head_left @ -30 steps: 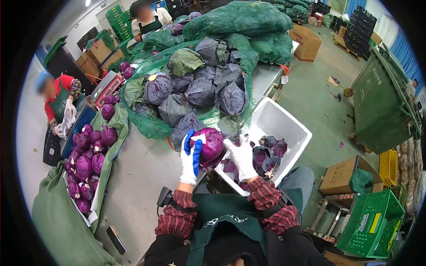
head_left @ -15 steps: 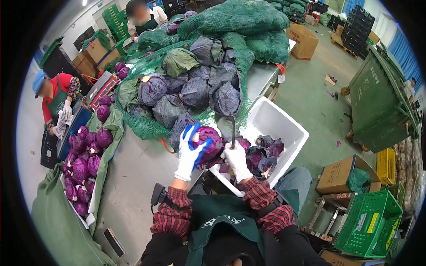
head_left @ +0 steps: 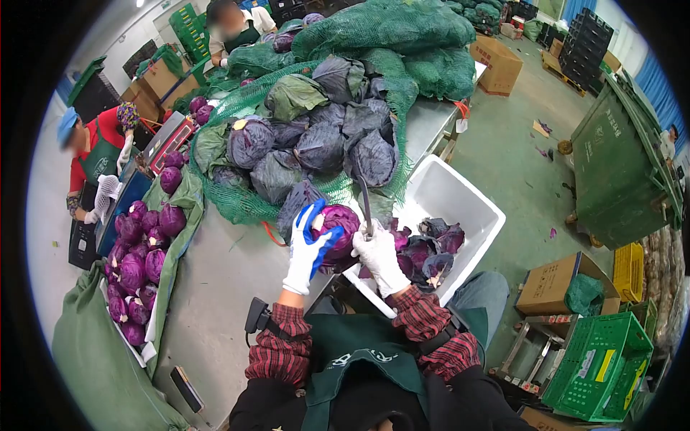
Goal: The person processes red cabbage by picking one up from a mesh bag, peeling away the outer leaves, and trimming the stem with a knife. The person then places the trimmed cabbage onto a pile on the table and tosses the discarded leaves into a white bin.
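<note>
My left hand (head_left: pixel 307 250), in a white glove with blue-coated fingers, grips a peeled purple cabbage (head_left: pixel 339 228) from its left side. A knife (head_left: pixel 366 202) points up from my white-gloved right hand (head_left: pixel 381 258), which is closed around its handle close beside the cabbage. Under and right of my hands stands a white bin (head_left: pixel 471 241) with dark trimmed cabbage leaves (head_left: pixel 429 248) inside. Just beyond my hands, dark unpeeled cabbages (head_left: pixel 318 146) lie heaped in an opened green mesh sack (head_left: pixel 233 203).
Peeled purple cabbages (head_left: pixel 136 269) fill a cloth-lined container on the left. Full mesh sacks (head_left: pixel 381 29) lie at the table's far end. Two co-workers stand across and to the left. A green wheeled bin (head_left: pixel 622 158) and a green crate (head_left: pixel 596 366) are on the right.
My right hand has shifted slightly left toward the cabbage, and the knife has tilted. My left hand keeps its hold. The co-worker on the left has moved an arm.
</note>
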`<state>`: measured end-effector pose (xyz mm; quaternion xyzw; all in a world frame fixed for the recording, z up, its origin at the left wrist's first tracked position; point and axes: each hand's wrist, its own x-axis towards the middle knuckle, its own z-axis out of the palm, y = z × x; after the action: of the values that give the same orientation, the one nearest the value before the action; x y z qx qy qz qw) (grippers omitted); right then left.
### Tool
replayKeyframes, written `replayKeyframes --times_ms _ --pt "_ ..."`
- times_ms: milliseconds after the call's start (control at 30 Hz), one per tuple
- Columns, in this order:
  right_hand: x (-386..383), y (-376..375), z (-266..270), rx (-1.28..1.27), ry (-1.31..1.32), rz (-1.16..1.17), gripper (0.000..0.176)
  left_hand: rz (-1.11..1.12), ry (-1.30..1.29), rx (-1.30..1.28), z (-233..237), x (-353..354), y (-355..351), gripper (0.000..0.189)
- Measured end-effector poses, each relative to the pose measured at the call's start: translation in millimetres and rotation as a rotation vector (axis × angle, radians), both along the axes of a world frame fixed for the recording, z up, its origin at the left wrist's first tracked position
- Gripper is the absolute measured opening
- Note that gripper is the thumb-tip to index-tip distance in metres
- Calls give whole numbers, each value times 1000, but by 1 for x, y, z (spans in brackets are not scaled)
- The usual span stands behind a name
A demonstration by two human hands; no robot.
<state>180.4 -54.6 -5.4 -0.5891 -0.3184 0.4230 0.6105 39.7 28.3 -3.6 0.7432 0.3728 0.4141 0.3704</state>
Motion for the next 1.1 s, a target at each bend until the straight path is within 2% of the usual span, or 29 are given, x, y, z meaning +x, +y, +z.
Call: replayKeyframes --times_ms 33,100,167,233,300,333,400,433,467,500,567,600,633,667,700,767,800,867,900,967,1033,1100 --pt "-1 -1 -1 4 0 3 12 -65 -149 -115 1 -1 3 65" --pt "-4 -5 -2 29 155 -5 10 -69 -161 -121 0 -3 6 63" --pt "-4 -7 -9 5 124 3 8 -4 -158 -179 -5 -2 8 61" --pt "-9 -11 -16 126 62 46 6 18 -142 -155 -5 0 10 57" --pt "-5 -18 -22 110 70 25 3 49 -301 -284 -3 -2 12 58" --pt "4 -20 -29 -1 35 -47 5 31 -299 -338 1 -7 13 57" --pt "28 -22 -42 -174 -117 -195 15 -31 -486 -486 -8 -19 19 59" --pt "47 -18 -88 -213 -126 -253 16 -62 -559 -541 -9 -24 18 60" --pt "63 -16 -110 -275 -247 -385 14 -62 -559 -539 -10 -28 15 60" --pt "73 -26 -82 -276 2 -438 17 -109 -470 -459 -11 -31 12 62" --pt "85 -28 -82 -63 -189 -531 26 -158 -381 -382 -10 -31 10 64" --pt "81 -27 -72 16 -177 -465 34 -208 -270 -316 -5 -30 7 69" --pt "73 -29 -49 -67 -163 -318 34 -258 -162 -248 -1 -28 3 74" --pt "61 -28 -19 -40 -199 -190 34 -277 -152 -221 3 -25 0 78" --pt "54 -21 -25 93 -431 -128 37 -283 -153 -221 4 -24 0 78" --pt "39 -7 -12 50 -168 115 40 -323 150 113 7 -23 0 80" --pt "42 -4 -2 50 -166 115 40 -365 131 80 12 -20 -2 85" --pt "48 2 16 -187 -102 322 42 -367 214 75 24 -19 -8 90" --pt "49 5 22 -122 -85 356 44 -371 237 65 29 -18 -10 91" --pt "53 4 36 -176 -496 392 46 -364 309 93 40 -17 -17 91" --pt "52 10 22 -107 -540 393 46 -356 379 113 40 -8 -32 91" --pt "50 15 17 -33 -583 390 45 -128 339 165 32 5 -48 92"
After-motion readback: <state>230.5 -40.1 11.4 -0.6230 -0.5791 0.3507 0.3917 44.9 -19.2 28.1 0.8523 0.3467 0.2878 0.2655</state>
